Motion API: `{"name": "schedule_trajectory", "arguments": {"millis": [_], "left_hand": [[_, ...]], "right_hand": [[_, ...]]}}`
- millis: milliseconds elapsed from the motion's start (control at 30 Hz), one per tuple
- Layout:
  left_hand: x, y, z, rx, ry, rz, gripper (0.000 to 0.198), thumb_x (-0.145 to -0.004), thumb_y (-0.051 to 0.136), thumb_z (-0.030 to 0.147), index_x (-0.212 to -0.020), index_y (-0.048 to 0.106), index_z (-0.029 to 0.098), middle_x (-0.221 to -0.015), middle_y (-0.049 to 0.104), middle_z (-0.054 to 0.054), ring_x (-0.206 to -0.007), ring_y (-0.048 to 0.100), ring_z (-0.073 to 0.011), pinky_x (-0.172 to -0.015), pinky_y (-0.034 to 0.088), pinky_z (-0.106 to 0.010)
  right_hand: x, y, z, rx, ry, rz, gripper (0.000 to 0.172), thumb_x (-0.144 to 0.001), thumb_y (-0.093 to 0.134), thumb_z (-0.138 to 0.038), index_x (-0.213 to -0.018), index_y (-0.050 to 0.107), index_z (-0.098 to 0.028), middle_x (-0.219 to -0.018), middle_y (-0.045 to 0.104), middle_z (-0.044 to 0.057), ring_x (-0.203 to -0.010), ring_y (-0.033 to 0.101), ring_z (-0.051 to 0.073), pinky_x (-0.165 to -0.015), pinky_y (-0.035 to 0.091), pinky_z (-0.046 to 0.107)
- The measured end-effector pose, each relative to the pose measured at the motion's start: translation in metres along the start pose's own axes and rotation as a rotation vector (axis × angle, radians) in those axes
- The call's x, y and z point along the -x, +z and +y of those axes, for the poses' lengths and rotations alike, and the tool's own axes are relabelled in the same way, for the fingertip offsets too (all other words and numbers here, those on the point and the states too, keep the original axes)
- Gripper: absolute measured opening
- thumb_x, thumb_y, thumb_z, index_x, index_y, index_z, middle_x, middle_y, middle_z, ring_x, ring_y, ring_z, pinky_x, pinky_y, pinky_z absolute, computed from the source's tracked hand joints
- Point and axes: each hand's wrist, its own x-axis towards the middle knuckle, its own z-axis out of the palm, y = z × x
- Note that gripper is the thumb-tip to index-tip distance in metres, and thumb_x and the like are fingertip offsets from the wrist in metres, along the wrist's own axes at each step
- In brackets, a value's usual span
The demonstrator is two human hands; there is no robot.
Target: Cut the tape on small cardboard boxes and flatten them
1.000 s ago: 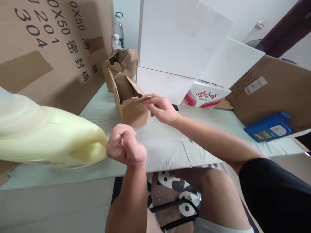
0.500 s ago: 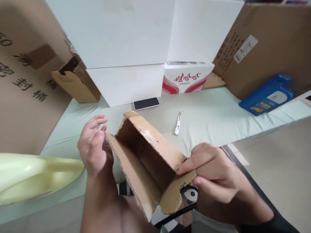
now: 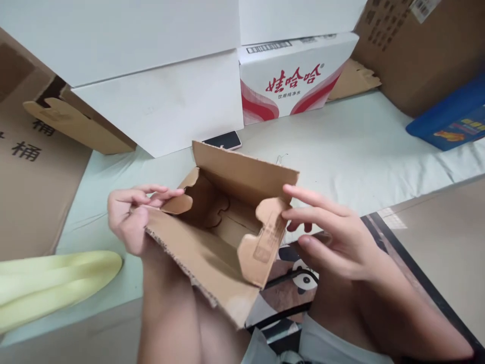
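An open brown cardboard box (image 3: 206, 250) is held in front of me, tilted, with its mouth facing up toward me and its flaps spread. My left hand (image 3: 131, 220) is closed on its left end, fingers over the small left flap (image 3: 178, 204). At the right end, my right hand (image 3: 337, 237) has its fingers apart, with fingertips touching the box's edge beside the notched right flap (image 3: 261, 247). The thumb of that hand stands away from the cardboard. Behind the far flap only the tip of a utility knife (image 3: 279, 160) shows.
A phone (image 3: 227, 140) lies on the pale green cloth (image 3: 341, 151), partly hidden by the box. White boxes (image 3: 170, 101) and a red-and-white carton (image 3: 288, 86) stand behind. A blue bottle (image 3: 450, 121) is at right; a yellow-green object (image 3: 64, 283) lies at left. A panda-print bag (image 3: 291, 283) is below.
The far long flap and both end flaps now stand unfolded. My right hand has loosened its pinch and spread its fingers; my left hand has closed on the left end. The view has shifted.
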Motion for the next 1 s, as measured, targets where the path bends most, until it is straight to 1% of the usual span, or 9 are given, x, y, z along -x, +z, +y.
{"name": "schedule_trajectory", "arguments": {"millis": [233, 367, 433, 500, 567, 633, 767, 900, 1000], "left_hand": [[0.017, -0.002, -0.020, 0.002, 0.212, -0.139, 0.031, -0.084, 0.062, 0.042, -0.105, 0.051, 0.023, -0.080, 0.071, 0.002, -0.060, 0.071, -0.0180, -0.061, 0.059, -0.037], [0.024, 0.003, -0.031, -0.106, 0.394, -0.098, 0.047, -0.089, 0.068, 0.052, -0.119, 0.049, 0.022, -0.101, 0.067, -0.002, -0.091, 0.073, -0.0173, -0.091, 0.058, -0.042], [0.026, 0.006, -0.034, -0.152, 0.466, -0.117, 0.047, -0.091, 0.069, 0.051, -0.123, 0.052, 0.020, -0.110, 0.065, -0.005, -0.105, 0.069, -0.0177, -0.102, 0.053, -0.044], [0.028, 0.006, -0.036, -0.183, 0.500, -0.148, 0.044, -0.091, 0.072, 0.045, -0.124, 0.056, 0.020, -0.117, 0.063, -0.006, -0.109, 0.066, -0.0174, -0.105, 0.051, -0.043], [0.029, 0.002, -0.037, -0.219, 0.513, -0.177, 0.044, -0.088, 0.075, 0.039, -0.126, 0.058, 0.022, -0.122, 0.063, -0.006, -0.112, 0.065, -0.0177, -0.102, 0.052, -0.041], [0.030, -0.004, -0.038, -0.264, 0.487, -0.190, 0.048, -0.086, 0.076, 0.035, -0.130, 0.058, 0.024, -0.121, 0.065, -0.006, -0.112, 0.066, -0.0190, -0.098, 0.053, -0.040], [0.029, -0.015, -0.040, -0.353, 0.409, -0.214, 0.048, -0.086, 0.076, 0.032, -0.132, 0.063, 0.024, -0.118, 0.072, -0.008, -0.109, 0.070, -0.0223, -0.099, 0.055, -0.045], [0.027, -0.014, -0.044, -0.493, 0.511, -0.218, 0.027, -0.093, 0.064, 0.027, -0.116, 0.078, 0.019, -0.126, 0.072, -0.009, -0.118, 0.069, -0.0230, -0.108, 0.053, -0.046], [0.028, -0.010, -0.043, -0.556, 0.534, -0.236, 0.031, -0.093, 0.055, 0.021, -0.110, 0.081, 0.019, -0.128, 0.073, -0.009, -0.119, 0.069, -0.0225, -0.107, 0.054, -0.045]], "right_hand": [[0.002, 0.042, 0.034, 0.012, -0.039, 0.191, 0.024, -0.097, 0.053, -0.021, -0.113, 0.070, -0.022, -0.137, 0.057, 0.014, -0.071, 0.060, 0.013, -0.069, 0.058, 0.039], [0.000, 0.061, 0.048, -0.011, 0.024, 0.344, 0.021, -0.093, 0.059, -0.020, -0.113, 0.063, -0.027, -0.144, 0.045, 0.009, -0.059, 0.048, 0.006, -0.059, 0.054, 0.036], [0.000, 0.068, 0.053, -0.028, 0.067, 0.454, 0.034, -0.090, 0.066, -0.024, -0.121, 0.055, -0.032, -0.147, 0.042, 0.008, -0.066, 0.052, 0.009, -0.061, 0.054, 0.036], [0.001, 0.071, 0.056, -0.045, 0.068, 0.502, 0.050, -0.088, 0.068, -0.029, -0.132, 0.045, -0.036, -0.144, 0.047, 0.008, -0.090, 0.063, 0.019, -0.075, 0.059, 0.041], [0.002, 0.073, 0.059, -0.087, 0.042, 0.448, 0.055, -0.092, 0.064, -0.033, -0.141, 0.038, -0.036, -0.139, 0.056, 0.009, -0.117, 0.062, 0.027, -0.095, 0.057, 0.050], [0.003, 0.073, 0.060, -0.170, 0.035, 0.353, 0.048, -0.097, 0.054, -0.036, -0.143, 0.039, -0.033, -0.134, 0.061, 0.010, -0.127, 0.060, 0.028, -0.106, 0.053, 0.054], [0.004, 0.071, 0.060, -0.277, 0.020, 0.266, 0.032, -0.101, 0.044, -0.045, -0.127, 0.054, -0.028, -0.128, 0.064, 0.011, -0.124, 0.062, 0.030, -0.108, 0.052, 0.056], [0.002, 0.067, 0.061, -0.314, 0.024, 0.223, 0.031, -0.102, 0.041, -0.046, -0.116, 0.060, -0.026, -0.130, 0.062, 0.011, -0.124, 0.061, 0.030, -0.106, 0.052, 0.054], [0.002, 0.067, 0.063, -0.383, 0.008, 0.226, 0.033, -0.104, 0.038, -0.044, -0.117, 0.062, -0.026, -0.132, 0.061, 0.010, -0.126, 0.059, 0.028, -0.108, 0.050, 0.052]]}}
